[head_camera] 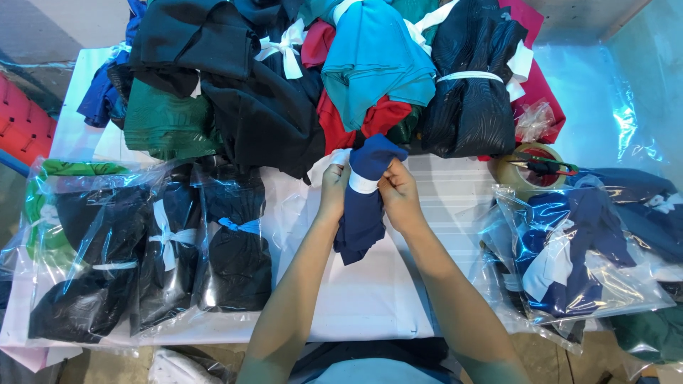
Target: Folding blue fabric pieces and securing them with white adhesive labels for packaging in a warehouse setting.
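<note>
Both hands closed on one navy cloth bundle [363,206], held just above the white table [384,284]: left hand [334,183] pinching the white band [363,185] (wrapped round the bundle's neck), right hand [398,190] gripping the opposite side, fingers curled tight. Bagged dark bundles [171,249] lying left, well apart.

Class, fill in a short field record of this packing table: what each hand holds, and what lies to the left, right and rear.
left hand: grips the white strip around the folded navy cloth bundle
right hand: pinches the same white strip
left side: clear plastic bags of black cloth
right side: clear bags of navy cloth; brown tape roll
rear: pile of tied cloth bundles
surface: white table
</note>
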